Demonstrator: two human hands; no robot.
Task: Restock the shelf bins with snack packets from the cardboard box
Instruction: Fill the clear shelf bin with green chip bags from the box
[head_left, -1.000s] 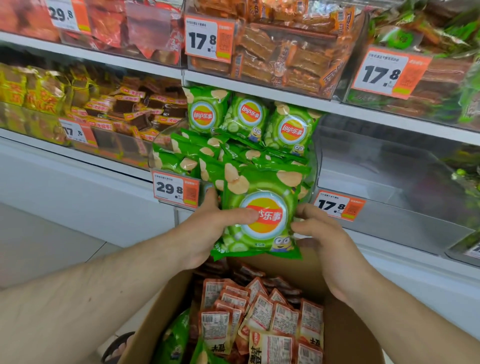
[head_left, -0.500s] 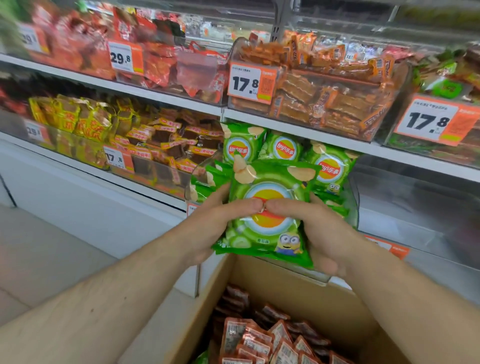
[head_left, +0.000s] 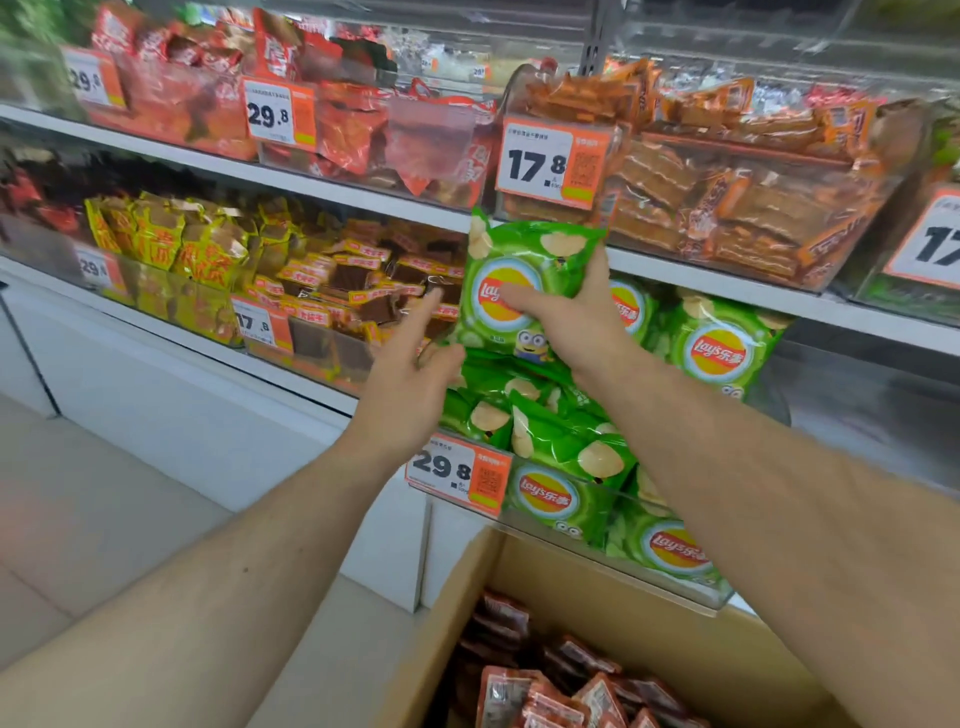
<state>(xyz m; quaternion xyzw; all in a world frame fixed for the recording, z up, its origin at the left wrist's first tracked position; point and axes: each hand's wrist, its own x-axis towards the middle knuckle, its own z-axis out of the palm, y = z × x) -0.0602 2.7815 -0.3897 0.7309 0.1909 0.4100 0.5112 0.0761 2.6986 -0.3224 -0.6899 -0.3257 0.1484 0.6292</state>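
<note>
My right hand (head_left: 566, 322) grips a green chip packet (head_left: 519, 260) and holds it upright above the clear bin of green chip packets (head_left: 566, 499) on the lower shelf. My left hand (head_left: 415, 374) hovers beside the packet's lower left edge with fingers spread, holding nothing. Several more green packets (head_left: 717, 353) stand at the back of that bin. The cardboard box (head_left: 613, 603) sits below, at the bottom right, with several red snack packets (head_left: 550, 691) inside.
Neighbouring clear bins hold brown snacks (head_left: 363, 291) and yellow packets (head_left: 171, 244) to the left. The upper shelf carries red packets (head_left: 363, 130) and orange-brown bars (head_left: 727, 176). Orange price tags (head_left: 457, 473) hang on the bin fronts. A pale floor (head_left: 78, 519) lies at the left.
The packet has risen from in front of the bin to above it. My left hand has let go and opened; my right hand alone now holds it.
</note>
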